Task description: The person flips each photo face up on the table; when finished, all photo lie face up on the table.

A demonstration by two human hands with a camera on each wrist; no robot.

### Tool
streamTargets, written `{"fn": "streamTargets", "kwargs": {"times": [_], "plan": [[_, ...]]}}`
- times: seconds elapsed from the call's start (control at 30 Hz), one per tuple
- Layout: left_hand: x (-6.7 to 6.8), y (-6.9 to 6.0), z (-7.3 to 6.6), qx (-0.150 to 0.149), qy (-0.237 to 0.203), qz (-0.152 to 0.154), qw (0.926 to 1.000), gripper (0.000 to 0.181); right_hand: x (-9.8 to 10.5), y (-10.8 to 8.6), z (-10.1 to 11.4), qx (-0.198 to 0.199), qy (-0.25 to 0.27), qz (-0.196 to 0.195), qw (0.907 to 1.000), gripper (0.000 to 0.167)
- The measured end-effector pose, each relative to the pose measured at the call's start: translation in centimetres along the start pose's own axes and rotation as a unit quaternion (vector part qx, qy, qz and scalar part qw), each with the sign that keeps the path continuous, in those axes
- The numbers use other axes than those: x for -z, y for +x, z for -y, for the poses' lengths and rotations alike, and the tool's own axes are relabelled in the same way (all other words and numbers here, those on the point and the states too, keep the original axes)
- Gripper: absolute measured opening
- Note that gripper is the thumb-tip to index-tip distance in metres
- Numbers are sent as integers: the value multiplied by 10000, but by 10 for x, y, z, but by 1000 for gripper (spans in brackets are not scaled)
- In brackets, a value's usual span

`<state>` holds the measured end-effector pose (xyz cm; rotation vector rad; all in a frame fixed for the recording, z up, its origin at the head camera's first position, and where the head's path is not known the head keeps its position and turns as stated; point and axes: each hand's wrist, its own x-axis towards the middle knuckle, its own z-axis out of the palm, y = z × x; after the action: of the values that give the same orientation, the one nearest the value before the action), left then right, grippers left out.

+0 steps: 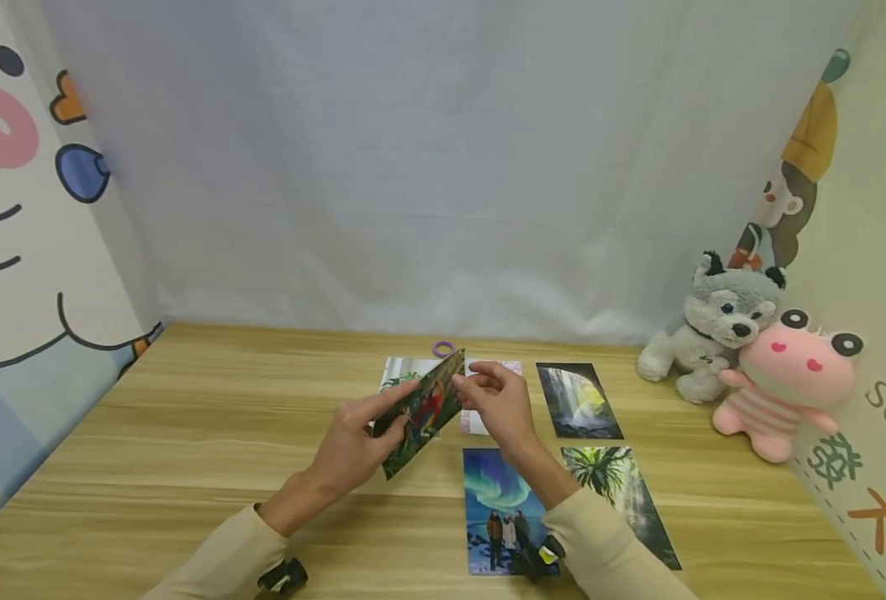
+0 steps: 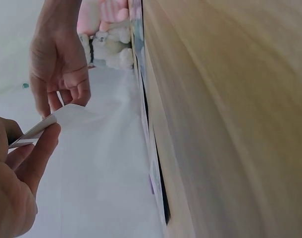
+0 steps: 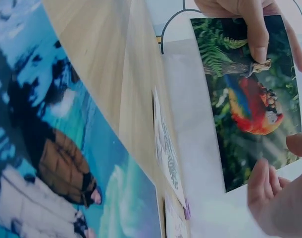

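Observation:
A parrot photo (image 3: 255, 104), with a red bird among ferns, is held tilted above the table. My left hand (image 1: 356, 437) grips its left end, the thumb lying on the printed face. At the opposite end, my right hand (image 1: 498, 408) has its fingertips against the edge; whether they pinch it is unclear. The white back of the photo partly shows in the left wrist view. Below the right forearm lies an aurora photo (image 1: 493, 500) of several people, partly covered by the sleeve. Beside it is a palm-tree photo (image 1: 608, 479), with a waterfall photo (image 1: 578, 404) farther back.
Behind the held photo lie a white card with green leaves (image 1: 408, 367) and a pink-edged card (image 1: 491, 425), both partly hidden. A purple ring (image 1: 443, 349) lies near the rear curtain. A plush husky (image 1: 720, 317) and a pink plush frog (image 1: 791, 375) sit at the right.

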<state>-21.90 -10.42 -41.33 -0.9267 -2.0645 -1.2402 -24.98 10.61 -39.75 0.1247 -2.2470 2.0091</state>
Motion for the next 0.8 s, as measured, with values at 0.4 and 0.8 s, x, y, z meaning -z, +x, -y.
{"fn": "streamTargets", "kwargs": {"times": [0.4, 0.8], "plan": [[-2, 3, 0, 103, -392, -835, 9957, 47, -1, -2, -12, -283, 719, 259, 9967, 42], [-5, 6, -5, 684, -526, -1133, 9898, 47, -8, -9, -11, -988, 2091, 564, 9713, 59]]}}
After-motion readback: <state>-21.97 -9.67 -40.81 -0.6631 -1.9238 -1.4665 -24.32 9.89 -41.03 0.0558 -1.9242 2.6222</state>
